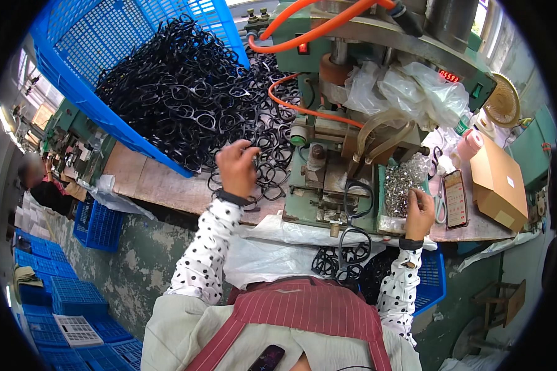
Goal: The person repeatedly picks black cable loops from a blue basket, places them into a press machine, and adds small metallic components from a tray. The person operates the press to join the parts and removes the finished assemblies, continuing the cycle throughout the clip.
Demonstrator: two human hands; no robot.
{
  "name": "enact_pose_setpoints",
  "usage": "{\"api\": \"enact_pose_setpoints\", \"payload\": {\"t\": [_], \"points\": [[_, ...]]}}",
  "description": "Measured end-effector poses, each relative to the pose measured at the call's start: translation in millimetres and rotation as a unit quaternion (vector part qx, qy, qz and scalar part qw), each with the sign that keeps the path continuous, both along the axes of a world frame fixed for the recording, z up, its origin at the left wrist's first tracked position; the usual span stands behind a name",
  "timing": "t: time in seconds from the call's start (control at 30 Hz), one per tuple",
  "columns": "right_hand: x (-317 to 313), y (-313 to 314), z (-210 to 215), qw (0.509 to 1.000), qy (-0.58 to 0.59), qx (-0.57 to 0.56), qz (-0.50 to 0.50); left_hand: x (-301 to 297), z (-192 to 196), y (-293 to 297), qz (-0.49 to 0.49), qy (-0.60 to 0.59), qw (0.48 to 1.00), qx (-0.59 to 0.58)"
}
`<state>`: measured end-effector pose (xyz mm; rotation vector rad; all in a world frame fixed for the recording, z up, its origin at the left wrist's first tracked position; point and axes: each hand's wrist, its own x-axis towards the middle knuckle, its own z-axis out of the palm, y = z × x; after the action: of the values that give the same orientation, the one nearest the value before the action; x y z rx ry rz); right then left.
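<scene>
My left hand [236, 168] reaches into a big heap of black plastic eyeglass frames [185, 93] spilling from a tipped blue crate [93, 37], fingers closed around one frame at the heap's near edge. My right hand [419, 213] rests at a tray of small shiny metal parts [402, 182], fingertips pinched at the pile; whether it holds a piece is hidden. Between the hands a green press machine [328, 161] carries one black frame [358, 198] on its bed. More black frames [343, 260] lie in a plastic-lined bin below.
Orange hoses [303, 110] loop over the machine. A phone [456, 198], scissors [439, 207], a cardboard box [498, 182] and a small fan [502, 102] sit on the right of the wooden bench [161, 182]. Blue crates [68, 303] are stacked on the floor at left.
</scene>
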<state>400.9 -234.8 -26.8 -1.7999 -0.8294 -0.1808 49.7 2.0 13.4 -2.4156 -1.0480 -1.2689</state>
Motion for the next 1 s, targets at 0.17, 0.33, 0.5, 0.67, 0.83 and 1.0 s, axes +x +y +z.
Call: {"api": "enact_pose_setpoints", "payload": {"t": [0.17, 0.33, 0.5, 0.67, 0.83, 1.0], "points": [[-8, 1, 6, 0.997, 0.058, -0.006, -0.051, -50, -43, 63, 0.12, 0.147, 0.98, -0.05], [-2, -1, -5, 0.998, -0.014, 0.02, -0.058, -47, -25, 65, 0.06, 0.046, 0.996, -0.057], [-13, 2, 11, 0.993, -0.089, 0.042, -0.069, -27, 13, 33, -0.012, -0.13, 0.985, -0.115], [-39, 20, 33, 0.992, -0.117, 0.037, 0.001, 4, 32, -25, -0.131, -0.337, 0.884, -0.297], [-67, 29, 70, 0.963, 0.168, 0.149, 0.151, 26, 46, -67, -0.206, -0.269, 0.922, -0.185], [-106, 30, 110, 0.932, 0.255, 0.144, 0.213, 44, 70, -88, -0.299, -0.273, 0.905, -0.132]]}}
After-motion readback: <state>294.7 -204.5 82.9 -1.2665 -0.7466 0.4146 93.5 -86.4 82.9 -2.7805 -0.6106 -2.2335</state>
